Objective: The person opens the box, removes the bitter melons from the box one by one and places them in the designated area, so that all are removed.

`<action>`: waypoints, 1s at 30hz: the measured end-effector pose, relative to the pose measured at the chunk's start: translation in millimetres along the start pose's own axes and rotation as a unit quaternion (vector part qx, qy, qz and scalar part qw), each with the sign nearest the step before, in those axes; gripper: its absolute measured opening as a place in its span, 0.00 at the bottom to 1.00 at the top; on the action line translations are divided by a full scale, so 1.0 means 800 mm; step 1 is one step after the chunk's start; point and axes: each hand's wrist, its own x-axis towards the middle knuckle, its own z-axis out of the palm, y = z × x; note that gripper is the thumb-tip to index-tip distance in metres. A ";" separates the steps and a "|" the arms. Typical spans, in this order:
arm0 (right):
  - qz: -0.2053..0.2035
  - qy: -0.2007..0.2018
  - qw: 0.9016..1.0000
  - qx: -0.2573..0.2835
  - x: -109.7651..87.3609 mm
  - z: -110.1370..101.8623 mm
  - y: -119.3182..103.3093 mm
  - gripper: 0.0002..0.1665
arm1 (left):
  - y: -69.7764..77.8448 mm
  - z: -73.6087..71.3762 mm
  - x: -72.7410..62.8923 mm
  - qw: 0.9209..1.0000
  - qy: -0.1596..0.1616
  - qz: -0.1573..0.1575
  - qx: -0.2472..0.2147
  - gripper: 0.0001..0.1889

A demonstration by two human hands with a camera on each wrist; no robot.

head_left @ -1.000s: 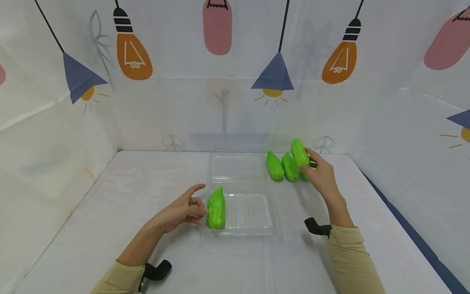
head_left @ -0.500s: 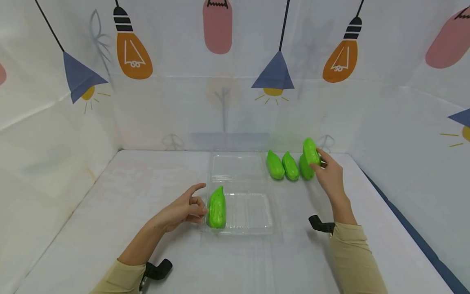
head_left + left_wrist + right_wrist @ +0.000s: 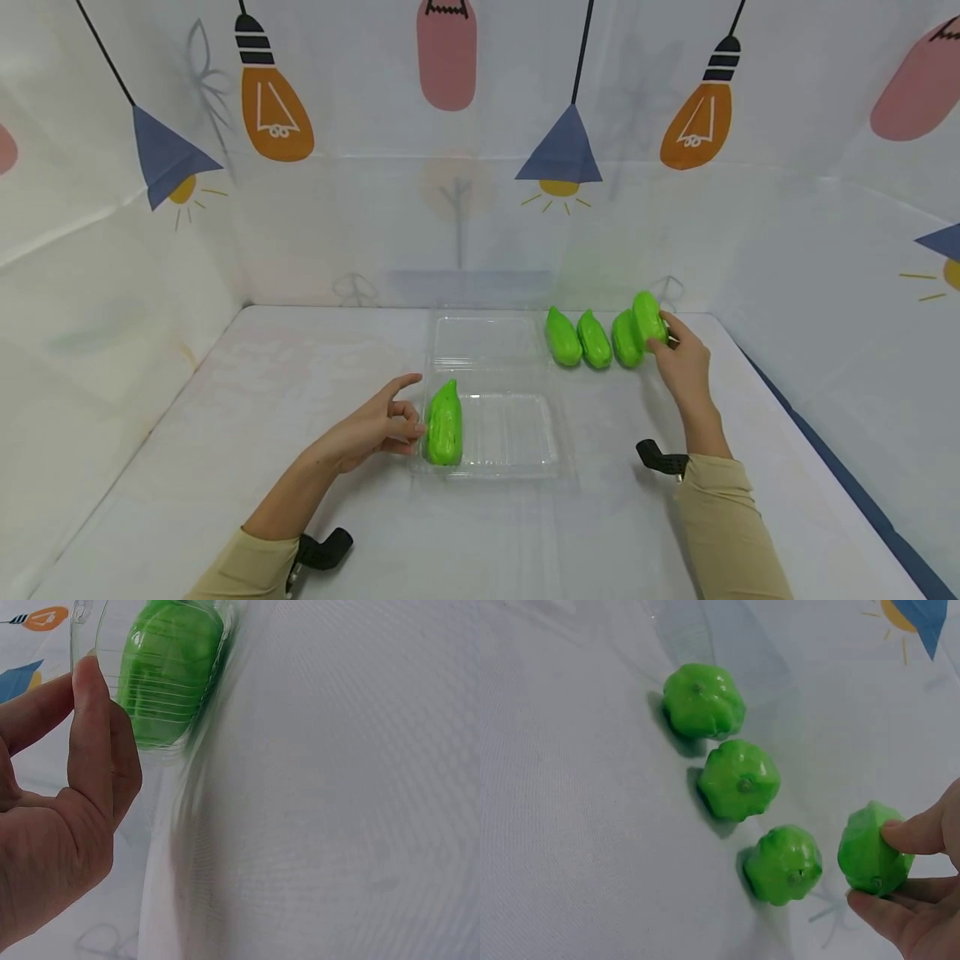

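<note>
My right hand (image 3: 684, 362) pinches a bright green, ridged toy vegetable (image 3: 648, 320), shaped like a bitter melon, between thumb and fingers. In the right wrist view this toy vegetable (image 3: 871, 851) is held just off the end of a row of similar ones, tilted, with a gap to the nearest toy vegetable (image 3: 784, 866). My left hand (image 3: 378, 427) pinches the left rim of a clear plastic clamshell box (image 3: 555, 417), thumb at the rim (image 3: 84, 645) in the left wrist view. One green toy vegetable (image 3: 445, 425) lies lengthwise against the box's left wall.
The lid (image 3: 487, 337) of the box lies folded back, away from me. Right of it, toy vegetables (image 3: 563, 337) lie in a row near the table's back edge. White printed cloth walls (image 3: 322, 225) enclose the white table (image 3: 300, 350) at the back and sides.
My right hand has moved right and slightly lower with the toy vegetable, from over the row to its right end, uncovering the third one. The left hand stays at the box rim.
</note>
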 end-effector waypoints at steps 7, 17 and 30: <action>0.017 0.002 1.000 -0.013 0.001 0.002 0.017 0.33 | 0.000 0.001 -0.001 1.000 -0.004 0.006 0.001 0.48; 0.045 -0.010 0.998 -0.037 0.004 0.007 0.050 0.34 | 0.001 0.002 0.000 1.000 -0.002 0.002 0.004 0.48; 0.027 -0.038 0.998 -0.052 0.003 0.011 0.053 0.32 | 0.000 0.002 0.001 1.000 -0.002 0.001 0.006 0.48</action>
